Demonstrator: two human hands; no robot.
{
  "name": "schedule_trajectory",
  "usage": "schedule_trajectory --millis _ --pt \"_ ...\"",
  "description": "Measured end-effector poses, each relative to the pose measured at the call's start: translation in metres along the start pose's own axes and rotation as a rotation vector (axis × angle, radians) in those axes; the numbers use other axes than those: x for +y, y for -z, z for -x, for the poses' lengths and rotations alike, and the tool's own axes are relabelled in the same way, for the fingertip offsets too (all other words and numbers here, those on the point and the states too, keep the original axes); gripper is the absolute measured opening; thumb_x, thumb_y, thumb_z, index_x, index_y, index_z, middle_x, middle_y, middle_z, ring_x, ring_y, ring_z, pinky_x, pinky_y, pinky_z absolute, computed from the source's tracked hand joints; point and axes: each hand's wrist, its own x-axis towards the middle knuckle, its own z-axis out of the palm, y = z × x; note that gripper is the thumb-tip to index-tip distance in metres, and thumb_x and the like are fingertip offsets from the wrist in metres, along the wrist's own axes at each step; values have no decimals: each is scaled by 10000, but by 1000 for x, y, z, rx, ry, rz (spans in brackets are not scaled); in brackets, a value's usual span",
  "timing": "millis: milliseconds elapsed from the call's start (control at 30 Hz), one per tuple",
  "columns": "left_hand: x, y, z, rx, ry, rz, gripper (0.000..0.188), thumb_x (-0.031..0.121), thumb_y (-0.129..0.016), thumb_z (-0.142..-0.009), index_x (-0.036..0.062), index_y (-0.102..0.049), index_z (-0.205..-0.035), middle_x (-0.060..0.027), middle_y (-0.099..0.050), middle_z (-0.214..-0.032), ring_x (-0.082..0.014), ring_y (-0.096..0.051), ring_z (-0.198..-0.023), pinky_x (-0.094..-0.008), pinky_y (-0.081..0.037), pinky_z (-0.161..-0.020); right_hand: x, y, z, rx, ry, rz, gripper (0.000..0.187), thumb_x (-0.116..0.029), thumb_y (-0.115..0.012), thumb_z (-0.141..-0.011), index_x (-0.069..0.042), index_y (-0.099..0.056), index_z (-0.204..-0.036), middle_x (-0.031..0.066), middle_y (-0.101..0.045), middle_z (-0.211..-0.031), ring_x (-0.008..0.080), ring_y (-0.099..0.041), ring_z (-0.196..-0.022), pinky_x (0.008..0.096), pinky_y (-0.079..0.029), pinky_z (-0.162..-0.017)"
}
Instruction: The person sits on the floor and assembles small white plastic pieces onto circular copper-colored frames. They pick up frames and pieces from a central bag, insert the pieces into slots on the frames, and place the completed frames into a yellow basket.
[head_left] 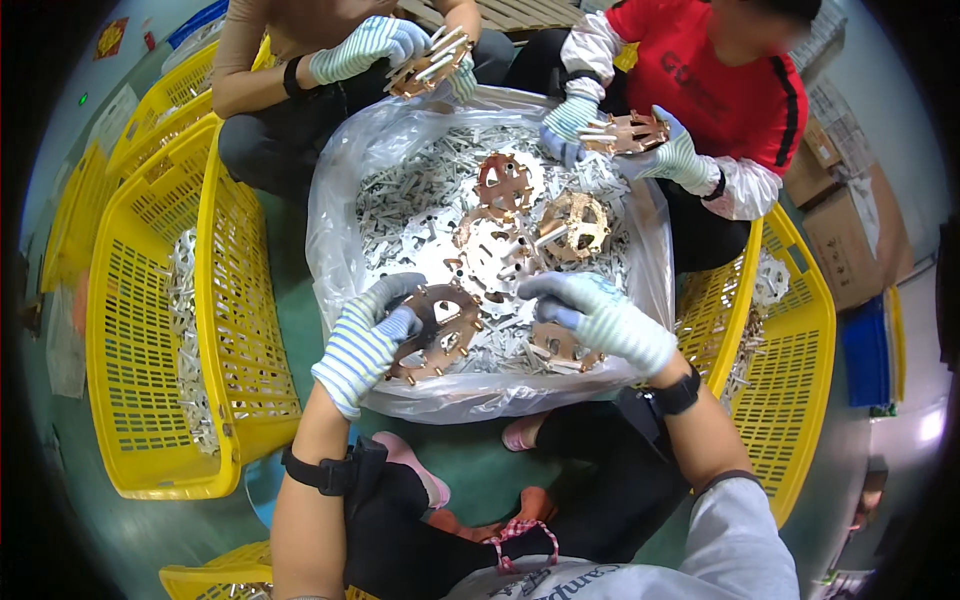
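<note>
My left hand (365, 335), in a striped knit glove, is closed on the edge of a round copper-coloured metal plate (452, 325) with cut-out openings and small pegs round its rim. My right hand (605, 315), gloved too, hovers to the right of that plate with thumb and forefinger bent toward each other. Whatever they pinch, if anything, is too small to make out. Just below it lies another copper-coloured plate (560, 343). More such plates, one reddish (503, 183) and one gold-toned (573, 226), rest on the heap of thin white strips (400, 195) between my hands and the co-workers.
A clear plastic liner (335, 215) edges the large bin. Yellow crates (150, 350) stand at left, and another yellow crate (795, 400) at right. Across the bin, two co-workers' gloved hands (375, 48) (675, 160) hold similar plates. Cardboard boxes (850, 240) sit at far right.
</note>
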Motion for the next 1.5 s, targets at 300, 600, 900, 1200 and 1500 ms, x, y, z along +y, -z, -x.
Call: schedule_trajectory --millis 300,600,900,1200,1500 --pt "6 -41 0 -152 -25 -156 458 141 -629 -868 27 -549 -1305 -86 -617 -1168 -144 -571 -1049 -288 -468 -937 -36 -13 6 215 436 277 207 -26 -625 -723 -95 -601 -917 111 -594 -792 342 -571 -783 442 -434 -690" --pt "26 -63 11 -165 -322 -606 309 284 -629 -893 33 -666 -1069 -196 -653 -1006 -368 -632 -925 -419 -507 -806 -34 -20 11 185 401 205 257 -36 -649 -694 -103 -592 -935 86 -579 -823 335 -554 -821 445 -415 -736" --pt "20 -67 9 -97 -382 -558 235 210 -609 -903 34 -651 -1052 -181 -669 -948 -359 -655 -871 -420 -513 -774 -36 -32 17 288 267 -65 306 -61 -680 -767 -62 -583 -1057 94 -618 -869 308 -586 -832 408 -437 -754" --pt "35 -73 19 -122 -82 -156 338 177 -625 -895 10 -606 -1188 -120 -667 -1038 -208 -641 -961 -332 -505 -848 -30 -23 11 445 329 172 194 -189 -703 -801 -75 -673 -955 124 -634 -1033 315 -607 -949 423 -456 -838" --pt "28 -60 16 -225 -79 -10 387 83 -565 -929 32 -550 -1313 -55 -619 -1155 -111 -584 -1008 -266 -512 -866 -28 -19 11 317 322 2 216 -246 -701 -821 -89 -686 -969 152 -567 -1226 342 -503 -1181 457 -358 -1016"
